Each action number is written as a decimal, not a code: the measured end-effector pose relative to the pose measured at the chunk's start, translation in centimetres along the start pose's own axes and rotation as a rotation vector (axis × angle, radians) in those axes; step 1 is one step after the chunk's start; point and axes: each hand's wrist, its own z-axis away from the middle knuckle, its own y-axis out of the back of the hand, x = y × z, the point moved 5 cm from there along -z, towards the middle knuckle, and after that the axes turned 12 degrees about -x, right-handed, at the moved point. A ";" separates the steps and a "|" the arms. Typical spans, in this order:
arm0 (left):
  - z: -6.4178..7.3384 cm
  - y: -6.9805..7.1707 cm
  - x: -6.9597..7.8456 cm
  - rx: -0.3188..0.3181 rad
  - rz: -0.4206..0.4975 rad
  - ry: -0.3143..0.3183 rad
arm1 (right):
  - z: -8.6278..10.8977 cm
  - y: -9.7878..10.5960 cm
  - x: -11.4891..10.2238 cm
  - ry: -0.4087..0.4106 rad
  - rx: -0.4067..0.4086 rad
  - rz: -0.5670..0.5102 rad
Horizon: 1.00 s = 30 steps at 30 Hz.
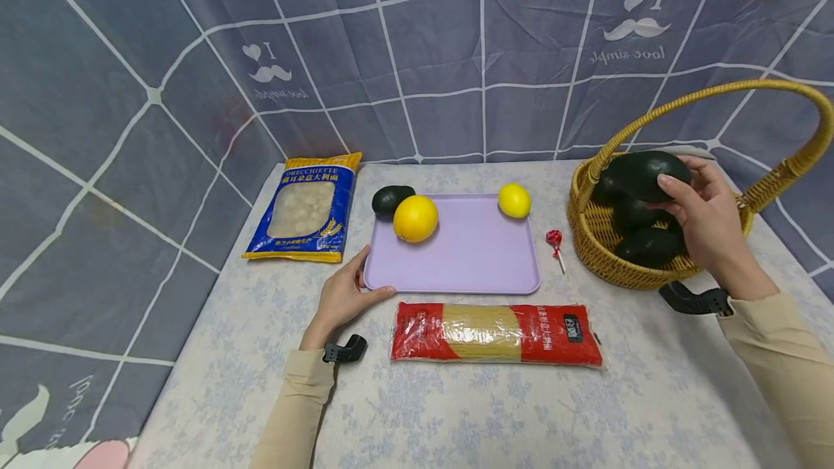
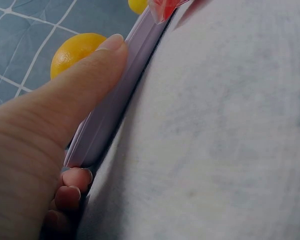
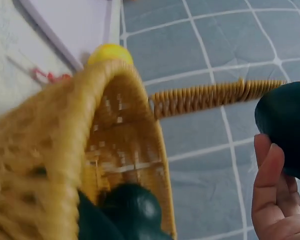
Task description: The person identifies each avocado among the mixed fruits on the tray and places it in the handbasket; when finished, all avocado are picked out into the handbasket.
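Observation:
Above the wicker basket [image 1: 586,246], my right hand [image 1: 713,223] grips a large dark green avocado [image 1: 638,174] between thumb and fingers. Several more dark avocados [image 1: 648,247] lie inside the basket. My left hand [image 1: 343,295] holds the near left corner of the lilac tray [image 1: 482,255]. In the left wrist view its thumb [image 2: 97,65] lies along the tray's rim, with the other fingers curled at the corner. An orange [image 1: 415,220] and a smaller avocado [image 1: 389,200] are together at the tray's far left. A lemon [image 1: 515,200] sits at its far right corner.
A red lollipop [image 1: 554,241] lies between tray and basket. In front of the tray is a red pack of spaghetti [image 1: 482,334]. A blue and yellow orecchiette bag [image 1: 306,208] lies at the far left. The basket's tall handle [image 1: 704,93] arches up beside my right hand.

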 end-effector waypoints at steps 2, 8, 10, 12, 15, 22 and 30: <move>0.0 0.0 0.0 0.000 0.003 0.000 | -0.3 0.7 0.0 0.005 0.037 0.029; 0.1 0.1 0.1 0.002 0.006 0.002 | -1.5 2.7 0.2 -0.074 0.112 0.122; 0.1 0.1 0.1 0.002 0.009 0.006 | -1.9 3.1 0.5 -0.133 0.105 0.182; 0.1 0.1 0.1 0.000 0.014 0.005 | -2.2 3.5 0.8 -0.193 0.090 0.263; 0.1 0.0 0.1 -0.002 0.018 0.002 | -2.6 3.9 1.2 -0.302 0.042 0.445; 0.1 0.1 0.1 -0.004 0.017 0.009 | -3.7 4.7 2.2 -0.480 -0.044 0.767; 0.2 0.1 0.2 -0.009 0.018 0.011 | -4.8 5.2 3.1 -0.492 -0.095 0.852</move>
